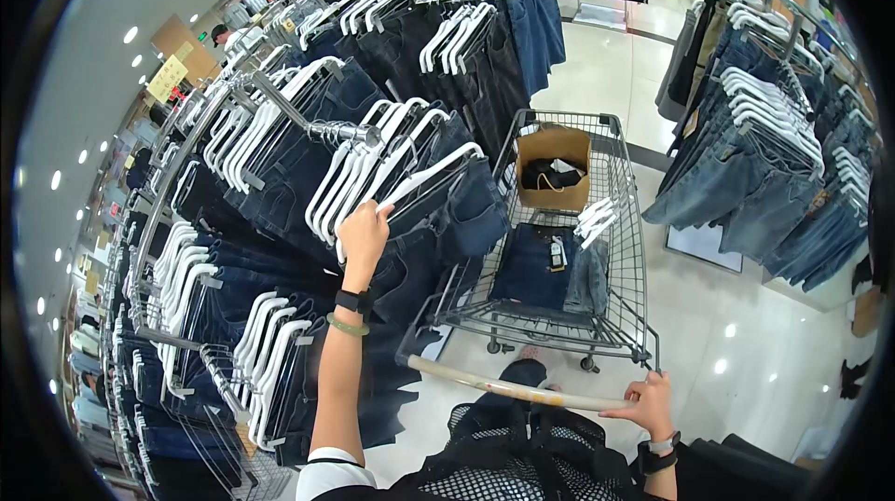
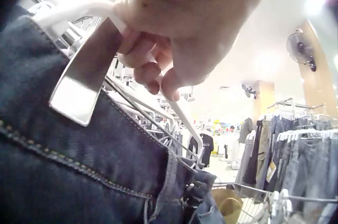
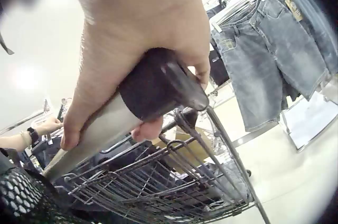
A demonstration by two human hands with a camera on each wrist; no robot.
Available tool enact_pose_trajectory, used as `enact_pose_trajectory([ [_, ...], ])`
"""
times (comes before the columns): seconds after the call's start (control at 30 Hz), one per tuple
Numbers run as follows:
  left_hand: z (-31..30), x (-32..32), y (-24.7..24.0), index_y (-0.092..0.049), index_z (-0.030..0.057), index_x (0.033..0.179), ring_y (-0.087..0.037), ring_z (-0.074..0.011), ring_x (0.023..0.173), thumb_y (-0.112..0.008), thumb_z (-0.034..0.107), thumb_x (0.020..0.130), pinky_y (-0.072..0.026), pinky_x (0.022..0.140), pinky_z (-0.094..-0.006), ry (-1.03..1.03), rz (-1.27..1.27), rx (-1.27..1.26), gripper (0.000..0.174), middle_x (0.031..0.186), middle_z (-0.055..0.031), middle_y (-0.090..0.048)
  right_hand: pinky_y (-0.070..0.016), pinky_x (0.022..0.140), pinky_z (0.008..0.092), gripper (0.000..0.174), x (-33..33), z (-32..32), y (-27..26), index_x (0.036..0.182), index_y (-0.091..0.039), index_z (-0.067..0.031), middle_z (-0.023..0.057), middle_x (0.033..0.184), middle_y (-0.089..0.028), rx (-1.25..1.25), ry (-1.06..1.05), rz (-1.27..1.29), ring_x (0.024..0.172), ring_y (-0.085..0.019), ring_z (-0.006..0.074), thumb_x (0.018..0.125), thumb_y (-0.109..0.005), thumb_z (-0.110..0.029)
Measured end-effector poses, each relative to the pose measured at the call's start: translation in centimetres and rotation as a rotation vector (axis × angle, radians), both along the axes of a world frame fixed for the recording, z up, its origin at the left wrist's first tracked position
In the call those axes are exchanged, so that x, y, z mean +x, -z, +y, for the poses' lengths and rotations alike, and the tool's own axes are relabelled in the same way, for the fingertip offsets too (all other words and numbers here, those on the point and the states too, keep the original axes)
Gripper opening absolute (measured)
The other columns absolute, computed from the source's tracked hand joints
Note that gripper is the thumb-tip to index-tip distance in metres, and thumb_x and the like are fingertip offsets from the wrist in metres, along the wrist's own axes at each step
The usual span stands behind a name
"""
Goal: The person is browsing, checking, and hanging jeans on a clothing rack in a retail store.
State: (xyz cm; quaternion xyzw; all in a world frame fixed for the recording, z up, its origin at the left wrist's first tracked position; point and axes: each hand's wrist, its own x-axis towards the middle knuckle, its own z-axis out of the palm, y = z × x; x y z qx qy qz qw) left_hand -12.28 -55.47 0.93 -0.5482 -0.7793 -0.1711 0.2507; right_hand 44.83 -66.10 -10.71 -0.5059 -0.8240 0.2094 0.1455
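Note:
My left hand (image 1: 364,235) grips a white hanger (image 1: 433,172), and dark blue denim (image 1: 474,212) hangs from it at the front of a rack row. In the left wrist view the fingers (image 2: 150,71) curl round the hanger's bar beside a shiny metal clip (image 2: 87,71) that bites the waistband. Lower right, my right hand (image 1: 650,405) holds the end of the shopping cart's pale handle (image 1: 522,394). Its black end cap (image 3: 158,84) shows under the palm in the right wrist view. Folded dark jeans (image 1: 527,263) with a tag lie in the cart (image 1: 643,296).
A brown paper bag (image 1: 559,193) stands at the cart's far end, with white hangers (image 1: 597,219) near the right side. Metal racks of jeans (image 1: 280,175) crowd the left. Another rack holds denim shorts (image 1: 736,175) at right, across a pale tiled floor (image 1: 718,333).

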Motion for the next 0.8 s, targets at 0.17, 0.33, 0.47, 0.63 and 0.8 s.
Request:
enact_pose_trajectory([
  [0.17,1.8,-1.9,-0.2,-0.059,0.0048,0.072,-0.062,-0.0383,0.061,-0.066,0.034,0.087,-0.0435,0.052,-0.0470,-0.114,0.026,0.111,0.033,0.066,-0.0161,-0.063,-0.0308,0.073,0.0344,0.060,2.0,1.5,0.8,0.050,-0.059,-0.0125,-0.0035,0.047,-0.044,0.008,0.030,0.006,0.066,-0.042,0.0169,0.040,-0.085,-0.066],
  [0.33,3.1,-2.4,1.5,-0.059,0.0043,0.075,-0.062,-0.0395,0.061,-0.065,0.036,0.089,-0.0462,0.053,-0.0471,-0.203,-0.010,0.082,0.035,0.070,-0.0161,-0.064,-0.0308,0.073,0.0343,0.059,2.4,3.4,0.5,0.050,-0.059,-0.0125,-0.0028,0.050,-0.042,-0.058,0.061,0.005,0.066,-0.041,0.0177,0.039,-0.086,-0.064],
  [0.47,1.3,-1.2,2.1,-0.061,0.0051,0.078,-0.062,-0.0396,0.062,-0.064,0.036,0.089,-0.0467,0.055,-0.0478,-0.217,-0.060,0.154,0.033,0.071,-0.0158,-0.065,-0.0309,0.073,0.0344,0.060,2.6,3.8,0.5,0.050,-0.058,-0.0121,-0.0019,0.053,-0.042,-0.047,0.081,-0.015,0.067,-0.041,0.0185,0.037,-0.086,-0.064],
  [0.63,1.6,-1.5,-0.2,-0.058,0.0071,0.076,-0.063,-0.0349,0.057,-0.063,0.037,0.090,-0.0469,0.049,-0.0443,-0.215,0.004,0.118,0.033,0.069,-0.0115,-0.065,-0.0315,0.071,0.0342,0.061,2.0,4.1,0.4,0.050,-0.058,-0.0114,-0.0005,0.055,-0.042,-0.044,0.081,-0.043,0.067,-0.041,0.0196,0.036,-0.087,-0.063],
  [0.8,3.0,-2.4,2.0,-0.058,0.0043,0.073,-0.061,-0.0384,0.058,-0.065,0.033,0.089,-0.0455,0.052,-0.0452,-0.256,-0.023,0.129,0.033,0.064,-0.0174,-0.062,-0.0328,0.069,0.0342,0.060,1.9,4.0,-0.1,0.051,-0.058,-0.0114,-0.0001,0.056,-0.041,-0.036,0.121,-0.036,0.067,-0.041,0.0206,0.036,-0.088,-0.062],
])
